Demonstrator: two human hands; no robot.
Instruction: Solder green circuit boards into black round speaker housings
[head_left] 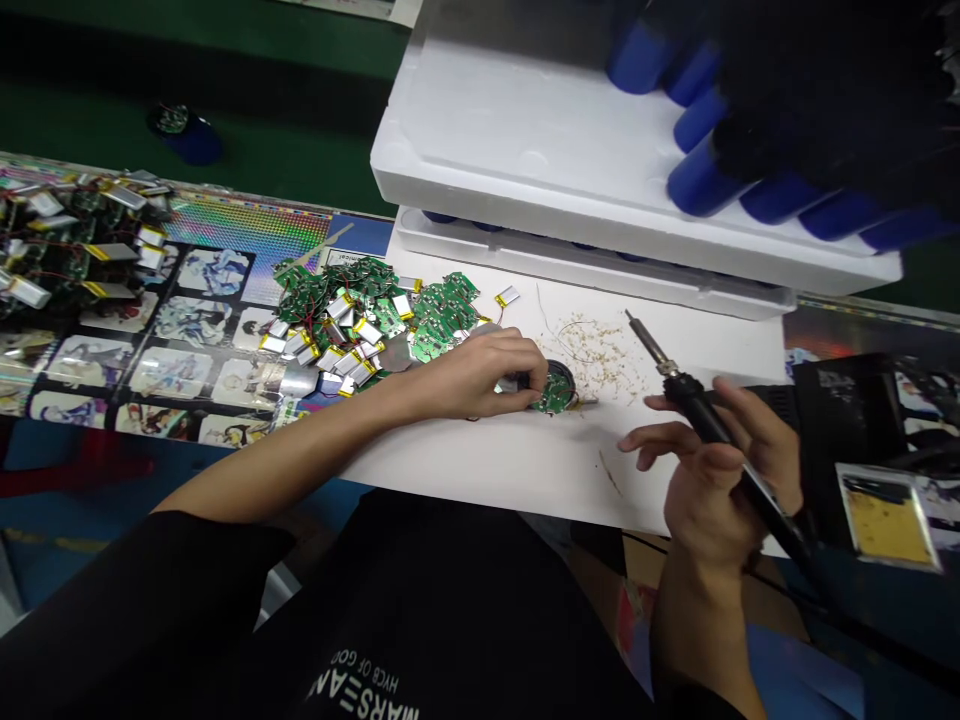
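My left hand (491, 375) is closed, with thumb and fingertips on the left edge of a round green circuit board (557, 392). A black rim surrounds part of that board, and my fingers hide its left side. In my right hand (724, 480) is a soldering iron (705, 415), held like a pen with its metal tip pointing up and left, off the table and apart from the board. Just left of my left hand lies a pile of green circuit boards (446, 315) and small silver battery cells (367, 332) with yellow ends.
Yellowish crumbs (604, 355) and a thin wire lie on the white table (480, 455). Stacked white foam trays (517, 170) with blue cylinders (701, 180) stand behind. More wired boards and cells (112, 250) are heaped at far left. A black box (840, 410) and yellow sponge (889, 520) are at right.
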